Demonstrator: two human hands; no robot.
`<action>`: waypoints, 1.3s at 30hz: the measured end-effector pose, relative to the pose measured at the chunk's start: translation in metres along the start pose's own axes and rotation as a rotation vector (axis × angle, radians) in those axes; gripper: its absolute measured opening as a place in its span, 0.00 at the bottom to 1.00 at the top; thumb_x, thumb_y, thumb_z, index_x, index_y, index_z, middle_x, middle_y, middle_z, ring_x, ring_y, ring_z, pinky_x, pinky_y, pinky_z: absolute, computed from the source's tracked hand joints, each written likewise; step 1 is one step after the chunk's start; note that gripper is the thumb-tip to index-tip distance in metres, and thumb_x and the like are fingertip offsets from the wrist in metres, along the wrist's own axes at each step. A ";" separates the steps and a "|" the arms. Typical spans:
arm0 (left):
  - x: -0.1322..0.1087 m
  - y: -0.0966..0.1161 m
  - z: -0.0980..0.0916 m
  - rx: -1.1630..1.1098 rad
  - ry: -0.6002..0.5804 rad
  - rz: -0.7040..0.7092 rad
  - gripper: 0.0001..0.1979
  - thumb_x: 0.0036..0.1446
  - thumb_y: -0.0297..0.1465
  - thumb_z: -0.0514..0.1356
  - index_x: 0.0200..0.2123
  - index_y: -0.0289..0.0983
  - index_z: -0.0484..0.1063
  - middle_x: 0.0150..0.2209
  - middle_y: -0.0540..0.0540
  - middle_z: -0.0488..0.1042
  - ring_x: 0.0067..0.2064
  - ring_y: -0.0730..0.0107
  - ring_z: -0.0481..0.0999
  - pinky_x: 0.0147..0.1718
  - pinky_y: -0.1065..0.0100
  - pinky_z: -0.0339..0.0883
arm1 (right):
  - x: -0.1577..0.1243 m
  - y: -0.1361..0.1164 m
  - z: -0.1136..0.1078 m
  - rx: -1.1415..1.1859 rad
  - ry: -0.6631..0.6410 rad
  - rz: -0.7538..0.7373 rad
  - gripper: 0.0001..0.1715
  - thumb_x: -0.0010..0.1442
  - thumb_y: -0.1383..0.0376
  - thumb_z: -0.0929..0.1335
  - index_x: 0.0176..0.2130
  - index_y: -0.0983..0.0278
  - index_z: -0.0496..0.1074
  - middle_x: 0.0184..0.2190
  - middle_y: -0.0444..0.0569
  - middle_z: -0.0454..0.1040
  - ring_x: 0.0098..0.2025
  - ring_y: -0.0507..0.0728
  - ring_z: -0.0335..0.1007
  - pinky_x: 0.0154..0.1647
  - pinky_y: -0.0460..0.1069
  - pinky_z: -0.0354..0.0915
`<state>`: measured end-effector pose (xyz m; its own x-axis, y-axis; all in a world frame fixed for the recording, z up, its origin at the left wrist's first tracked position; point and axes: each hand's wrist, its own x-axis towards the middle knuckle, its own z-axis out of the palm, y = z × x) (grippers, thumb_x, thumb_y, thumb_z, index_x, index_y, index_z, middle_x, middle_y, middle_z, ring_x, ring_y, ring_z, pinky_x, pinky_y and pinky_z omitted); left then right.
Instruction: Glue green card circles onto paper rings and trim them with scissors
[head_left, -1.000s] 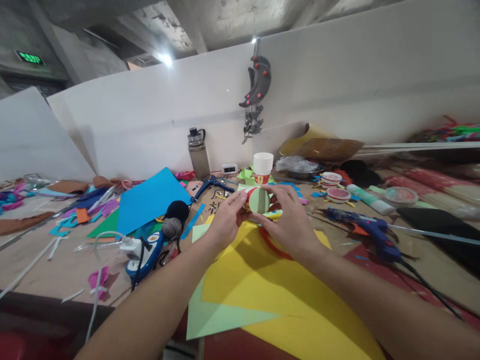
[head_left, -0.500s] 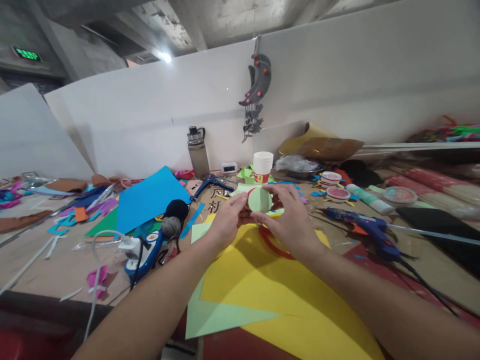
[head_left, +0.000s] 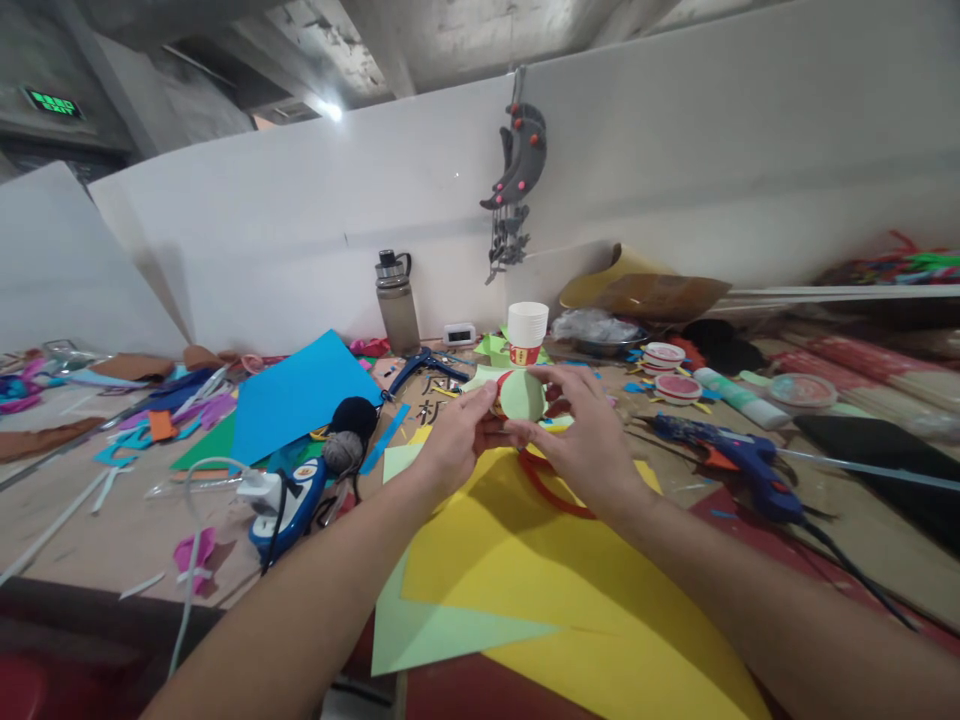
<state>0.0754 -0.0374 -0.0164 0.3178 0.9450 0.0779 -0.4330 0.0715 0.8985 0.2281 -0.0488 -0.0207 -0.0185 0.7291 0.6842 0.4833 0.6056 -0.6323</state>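
Note:
Between my two hands is a round piece with a light-green paper face; red shows along its left edge, and my fingers hide its back. My left hand grips it from the left, thumb at the rim. From the right, the curled fingers and thumb of my right hand pinch its edge. Below my hands lie a yellow sheet and a light-green sheet. A red ring-shaped strip rests on the yellow sheet beside my right hand.
A stack of paper cups stands behind my hands, with a water bottle to its left. A blue glue gun lies to the right. On the left are a blue sheet and a power strip.
Both hands keep their hold on the round piece. My right fingers and thumb have shifted slightly along its edge, and the view has moved very little.

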 end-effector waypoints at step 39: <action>0.001 -0.004 0.002 0.088 0.017 0.082 0.21 0.51 0.46 0.66 0.39 0.34 0.80 0.33 0.44 0.79 0.33 0.68 0.76 0.36 0.68 0.70 | 0.000 0.000 0.004 -0.017 -0.042 0.021 0.29 0.51 0.69 0.74 0.51 0.58 0.66 0.49 0.53 0.66 0.51 0.64 0.68 0.47 0.59 0.70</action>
<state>0.0792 -0.0370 -0.0191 0.2703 0.9517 0.1459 -0.3807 -0.0335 0.9241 0.2246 -0.0480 -0.0223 -0.0448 0.7547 0.6546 0.4990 0.5845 -0.6398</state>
